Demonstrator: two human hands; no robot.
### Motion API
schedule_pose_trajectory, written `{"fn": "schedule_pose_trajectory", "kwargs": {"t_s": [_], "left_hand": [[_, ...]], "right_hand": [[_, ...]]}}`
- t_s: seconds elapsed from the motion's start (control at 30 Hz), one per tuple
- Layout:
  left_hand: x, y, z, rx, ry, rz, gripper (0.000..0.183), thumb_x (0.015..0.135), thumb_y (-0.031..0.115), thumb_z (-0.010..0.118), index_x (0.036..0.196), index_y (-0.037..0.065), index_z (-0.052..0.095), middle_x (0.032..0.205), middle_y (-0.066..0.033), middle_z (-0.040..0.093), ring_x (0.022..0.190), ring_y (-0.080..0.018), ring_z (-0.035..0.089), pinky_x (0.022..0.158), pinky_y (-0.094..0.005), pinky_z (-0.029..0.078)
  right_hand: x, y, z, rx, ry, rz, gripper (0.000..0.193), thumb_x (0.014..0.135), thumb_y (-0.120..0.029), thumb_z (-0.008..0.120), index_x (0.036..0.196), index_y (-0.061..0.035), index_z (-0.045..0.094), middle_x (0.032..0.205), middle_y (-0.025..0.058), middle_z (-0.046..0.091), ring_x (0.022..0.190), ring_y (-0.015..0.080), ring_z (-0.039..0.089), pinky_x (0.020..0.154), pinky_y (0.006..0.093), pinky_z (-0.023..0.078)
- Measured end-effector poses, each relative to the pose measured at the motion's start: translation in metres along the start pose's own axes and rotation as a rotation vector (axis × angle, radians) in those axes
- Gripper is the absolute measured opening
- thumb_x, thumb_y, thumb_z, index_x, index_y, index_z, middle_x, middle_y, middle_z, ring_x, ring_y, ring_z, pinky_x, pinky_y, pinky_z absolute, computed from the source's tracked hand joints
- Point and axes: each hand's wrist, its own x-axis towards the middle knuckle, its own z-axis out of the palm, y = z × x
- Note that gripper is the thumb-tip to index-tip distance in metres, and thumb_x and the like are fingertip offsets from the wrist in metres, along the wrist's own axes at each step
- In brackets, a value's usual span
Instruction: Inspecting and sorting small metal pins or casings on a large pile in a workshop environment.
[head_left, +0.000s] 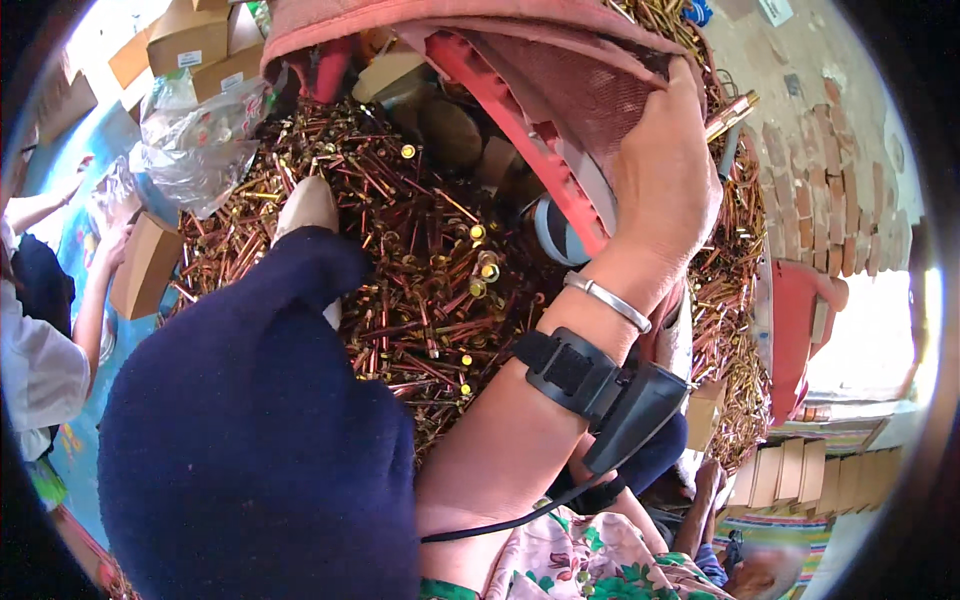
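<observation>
Here, over a heap of copper-and-gold bolts [400, 300], my left hand [668, 165] grips the edge of a faded red cloth [560, 30], the fingers pinching its fold with their tips mostly hidden. The cloth lies to the left of my grip, its long edge arching from the fingers across the top of the view, while a red plastic strip [520, 140] slants beneath it, down toward my wrist. Just right of the hand, a gold-coloured bolt [733, 116] juts out, its long axis tilted up and right; whether I hold it, I cannot tell. My left hand is plainly the nearer: my right hand [579, 462] sits lower, well apart from the cloth, mostly behind my left forearm, its fingers too concealed to call spread or pressed together.
</observation>
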Motion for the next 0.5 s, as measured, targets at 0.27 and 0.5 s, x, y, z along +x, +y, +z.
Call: {"fn": "schedule_pose_trajectory", "kwargs": {"t_s": [0.27, 0.5], "left_hand": [[-0.007, 0.007, -0.011, -0.070, -0.128, -0.070, 0.058, 0.072, -0.004, 0.053, 0.127, -0.004, 0.034, 0.099, -0.0268, 0.055, 0.086, -0.0422, 0.057, 0.075, -0.0466, 0.045], [-0.008, 0.005, -0.007, -0.189, -0.207, -0.109, 0.053, 0.073, -0.006, 0.049, 0.125, -0.005, 0.037, 0.107, -0.0279, 0.054, 0.094, -0.0412, 0.055, 0.081, -0.0450, 0.044]], "right_hand": [[0.006, -0.011, 0.017, -0.025, -0.034, 0.028, 0.038, 0.077, -0.001, 0.045, 0.114, 0.0030, 0.051, 0.096, 0.0124, 0.059, 0.080, 0.0215, 0.055, 0.067, 0.0323, 0.046], [0.002, -0.013, 0.017, -0.038, -0.023, 0.051, 0.037, 0.077, -0.002, 0.046, 0.114, 0.0031, 0.051, 0.096, 0.0121, 0.059, 0.080, 0.0210, 0.055, 0.067, 0.0318, 0.046]]}}
